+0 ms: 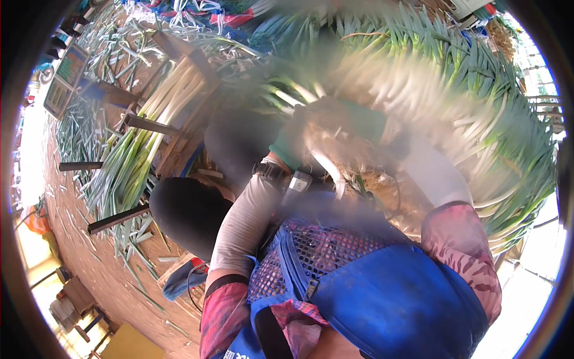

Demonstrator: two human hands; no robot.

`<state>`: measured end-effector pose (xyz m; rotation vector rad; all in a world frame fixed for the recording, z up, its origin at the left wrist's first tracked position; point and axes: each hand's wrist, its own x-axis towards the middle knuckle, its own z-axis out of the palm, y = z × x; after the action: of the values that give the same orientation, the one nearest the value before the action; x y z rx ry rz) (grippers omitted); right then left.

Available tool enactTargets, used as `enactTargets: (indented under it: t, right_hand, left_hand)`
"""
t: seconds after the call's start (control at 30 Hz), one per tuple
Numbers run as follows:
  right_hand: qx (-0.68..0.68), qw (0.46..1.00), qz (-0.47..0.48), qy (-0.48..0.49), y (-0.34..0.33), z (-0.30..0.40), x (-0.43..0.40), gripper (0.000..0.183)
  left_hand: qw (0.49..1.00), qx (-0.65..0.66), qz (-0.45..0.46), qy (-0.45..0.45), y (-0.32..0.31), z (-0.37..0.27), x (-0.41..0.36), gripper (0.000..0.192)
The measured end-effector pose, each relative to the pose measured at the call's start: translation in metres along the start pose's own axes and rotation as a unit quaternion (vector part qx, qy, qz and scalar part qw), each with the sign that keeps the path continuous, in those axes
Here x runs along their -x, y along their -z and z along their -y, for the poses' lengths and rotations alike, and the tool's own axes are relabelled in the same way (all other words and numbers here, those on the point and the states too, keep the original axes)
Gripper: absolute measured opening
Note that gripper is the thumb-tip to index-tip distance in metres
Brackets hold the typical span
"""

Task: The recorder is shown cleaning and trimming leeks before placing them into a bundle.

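Note:
My left hand (290, 133), in a green-cuffed glove, is closed around a few long green onions (289, 98). Their pale stalks stick out beyond the fingers. My right hand (365, 120), also gloved in green, is beside it over a tangle of brown roots (343, 143). Blur hides its fingers, so its grip is unclear. Below the hands, a white stalk (329, 168) slants down toward my lap. To the right spreads a big heap of long green onions (475, 89), with leaves outward and white ends toward me.
At left, a bundle of long green onions (166, 103) lies across a wooden stand with metal bars (150, 124). A digital scale (67, 80) is beyond it. Leaf scraps (139, 264) litter the brown floor (103, 269). Mesh bags (228, 18) lie at the far side.

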<state>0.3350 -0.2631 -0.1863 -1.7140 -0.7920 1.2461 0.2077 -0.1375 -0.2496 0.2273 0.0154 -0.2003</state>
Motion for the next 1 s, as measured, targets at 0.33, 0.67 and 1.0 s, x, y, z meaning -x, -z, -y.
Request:
enactTargets:
  t: [0.33, 0.67, 1.0]
  right_hand:
    - [0.236, 0.947, 0.051, 0.214, -0.013, 0.017, 0.02, 0.034]
    - [0.25, 0.937, -0.129, 0.208, -0.041, 0.037, 0.038, 0.029]
    - [0.265, 0.941, -0.138, 0.16, -0.046, 0.039, 0.028, 0.052]
  left_hand:
    - [0.999, 0.006, -0.027, 0.016, -0.01, -0.004, 0.001, 0.096]
    - [0.989, 0.142, -0.026, -0.015, -0.003, -0.005, -0.007, 0.076]
    - [0.827, -0.552, 0.042, -0.095, 0.01, -0.02, 0.002, 0.053]
